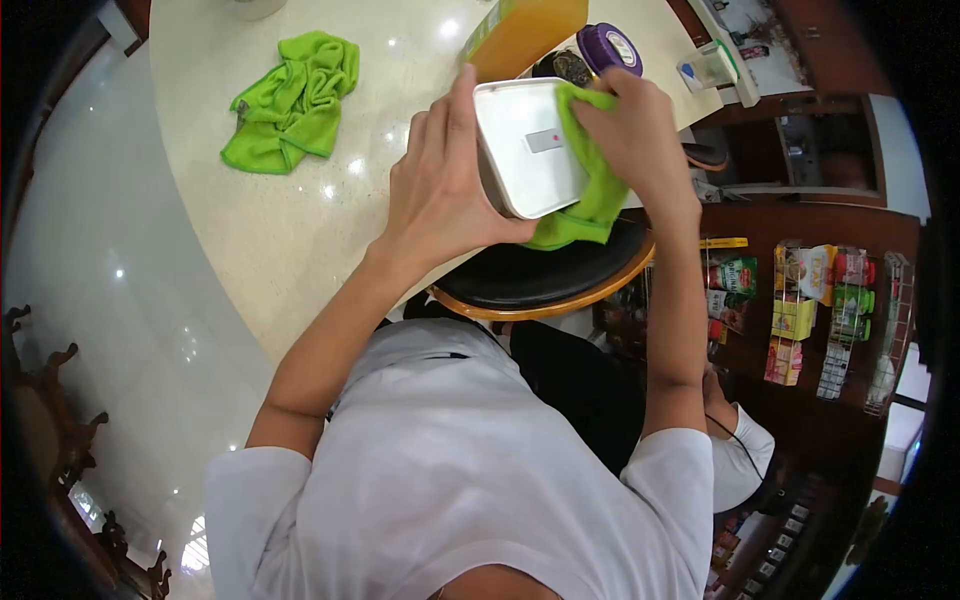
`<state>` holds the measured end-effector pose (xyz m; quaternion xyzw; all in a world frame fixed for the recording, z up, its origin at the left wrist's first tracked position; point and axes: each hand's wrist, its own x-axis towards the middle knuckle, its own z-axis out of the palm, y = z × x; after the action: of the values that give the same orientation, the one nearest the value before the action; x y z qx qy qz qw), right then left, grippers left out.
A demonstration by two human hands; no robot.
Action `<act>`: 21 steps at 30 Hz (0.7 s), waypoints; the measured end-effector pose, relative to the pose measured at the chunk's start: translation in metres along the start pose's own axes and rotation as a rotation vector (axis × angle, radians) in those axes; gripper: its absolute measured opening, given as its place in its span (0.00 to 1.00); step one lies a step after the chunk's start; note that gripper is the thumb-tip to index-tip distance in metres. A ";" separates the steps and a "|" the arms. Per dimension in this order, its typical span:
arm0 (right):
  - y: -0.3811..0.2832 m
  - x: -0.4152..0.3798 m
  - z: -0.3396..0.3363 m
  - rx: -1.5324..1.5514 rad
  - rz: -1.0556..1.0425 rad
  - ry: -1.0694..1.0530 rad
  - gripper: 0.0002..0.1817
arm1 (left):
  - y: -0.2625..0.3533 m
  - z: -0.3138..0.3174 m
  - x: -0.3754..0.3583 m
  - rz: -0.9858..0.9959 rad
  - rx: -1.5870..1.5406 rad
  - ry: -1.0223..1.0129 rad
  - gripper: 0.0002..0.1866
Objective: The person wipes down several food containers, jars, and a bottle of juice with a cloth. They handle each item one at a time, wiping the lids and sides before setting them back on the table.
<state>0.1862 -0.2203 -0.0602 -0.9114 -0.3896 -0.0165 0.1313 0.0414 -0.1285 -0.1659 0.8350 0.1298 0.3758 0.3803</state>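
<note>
My left hand (440,190) grips a white rectangular container (515,165) by its side, thumb at the lower edge and fingers along the far side. The container is tilted, with a flat white face bearing a small grey label turned up toward me. In my right hand (635,130) is a green cloth (600,195), pressed against the container's right edge and hanging below it. Just beyond the container stand a yellow-orange box (525,38) and a jar with a purple lid (608,50).
A second green cloth (293,105) lies crumpled on the pale table (225,215). Under the table edge is a black stool seat (545,270) with a wooden rim. On the right are racks of packaged goods (793,318) and another person's sleeve (742,455). Carved wooden furniture (55,430) stands at left.
</note>
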 end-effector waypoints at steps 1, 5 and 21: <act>0.000 -0.005 0.001 0.009 0.001 0.044 0.11 | -0.005 0.006 -0.002 -0.008 -0.088 0.015 0.64; -0.027 -0.002 0.018 0.112 0.082 0.119 0.11 | -0.012 0.012 -0.001 0.039 -0.154 0.008 0.64; -0.001 0.000 0.019 0.152 -0.363 0.087 0.11 | -0.020 0.018 -0.003 0.104 -0.222 0.063 0.59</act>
<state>0.1845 -0.2147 -0.0788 -0.8121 -0.5417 -0.0499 0.2111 0.0533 -0.1264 -0.1895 0.7813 0.0558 0.4331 0.4460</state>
